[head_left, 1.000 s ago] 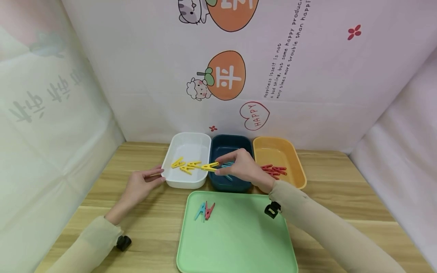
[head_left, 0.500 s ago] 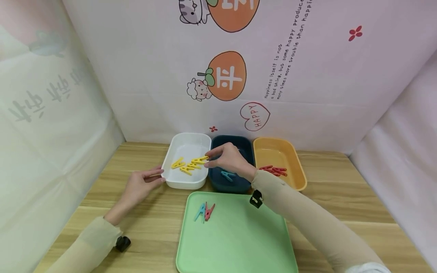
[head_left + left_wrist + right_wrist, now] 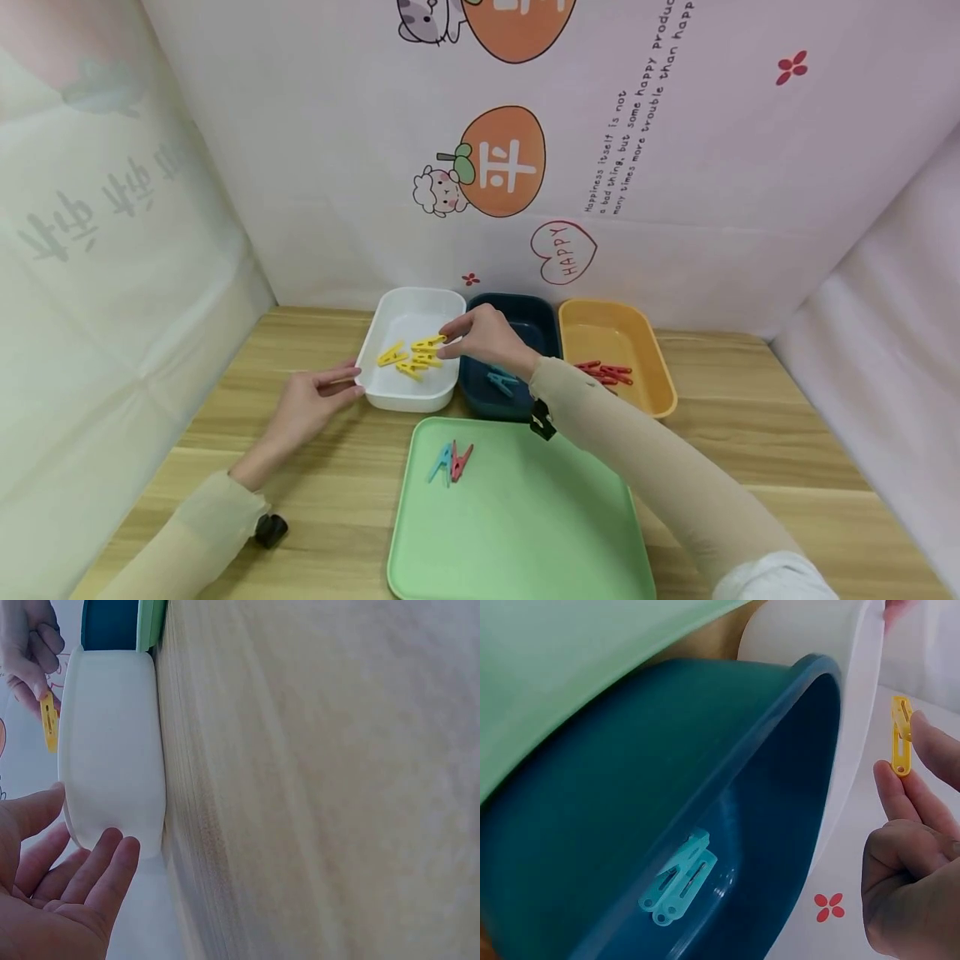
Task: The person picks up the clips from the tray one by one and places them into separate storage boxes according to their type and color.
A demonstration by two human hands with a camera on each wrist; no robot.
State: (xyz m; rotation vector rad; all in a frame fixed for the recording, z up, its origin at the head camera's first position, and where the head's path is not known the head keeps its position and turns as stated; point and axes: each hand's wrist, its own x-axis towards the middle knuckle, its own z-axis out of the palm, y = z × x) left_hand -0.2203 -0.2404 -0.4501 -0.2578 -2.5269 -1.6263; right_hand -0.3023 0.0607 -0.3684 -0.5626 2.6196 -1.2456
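Observation:
My right hand (image 3: 489, 340) pinches a yellow clothespin (image 3: 901, 742) between thumb and fingertips, over the right side of the white bin (image 3: 409, 403). Several more yellow clothespins (image 3: 392, 355) lie inside that bin, just below and left of the held one. At the bin's left end is my left hand (image 3: 306, 410), its thumb at the rim and its loosely extended fingers against the outer wall (image 3: 112, 750). On the green tray (image 3: 525, 517), a light blue clothespin (image 3: 441, 463) and a red clothespin (image 3: 461, 463) lie side by side near the far left corner.
Right of the white bin stands a dark blue bin (image 3: 498, 410) holding teal clothespins (image 3: 682, 881). Beyond it, an orange bin (image 3: 607, 321) contains several red clothespins (image 3: 607, 372). All three bins line the table's back, before a printed cloth (image 3: 337, 208).
My right hand has moved left with the yellow clothespin, from above the dark blue bin to over the white bin. My left hand has stayed at the white bin's left end.

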